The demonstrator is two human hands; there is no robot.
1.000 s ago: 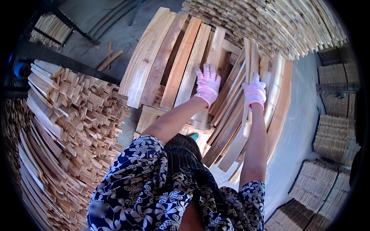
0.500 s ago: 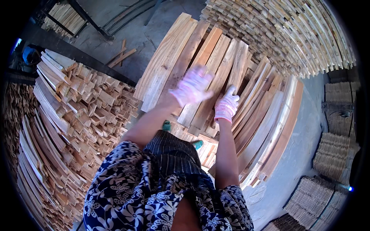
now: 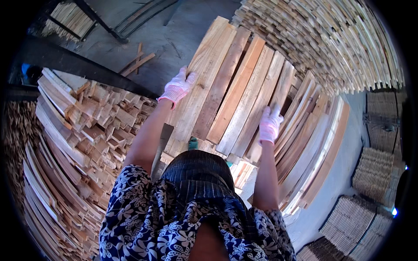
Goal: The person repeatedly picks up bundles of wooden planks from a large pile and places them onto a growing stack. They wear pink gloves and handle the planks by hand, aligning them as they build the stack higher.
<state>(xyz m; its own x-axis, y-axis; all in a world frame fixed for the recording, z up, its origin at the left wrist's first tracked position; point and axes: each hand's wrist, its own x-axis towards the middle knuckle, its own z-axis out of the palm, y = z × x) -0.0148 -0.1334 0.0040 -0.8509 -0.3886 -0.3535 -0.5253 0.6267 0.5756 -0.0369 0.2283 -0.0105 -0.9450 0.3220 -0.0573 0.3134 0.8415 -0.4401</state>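
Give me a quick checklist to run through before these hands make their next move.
1. Left hand at the flat boards' left edge: ok.
2. Right hand near those boards' right side: ok.
3. Gloves on both hands: ok.
4. Flat boards all tight together: not ok, a dark gap shows left of the orange board.
5. Firm grip: cannot tell.

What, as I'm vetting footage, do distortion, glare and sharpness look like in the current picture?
Head view: fisheye curvature bows the long brown wooden boards at right; head view: a small bluish-white glare spot near the right rim; head view: pink-and-white-gloved left hand and right hand fairly sharp.
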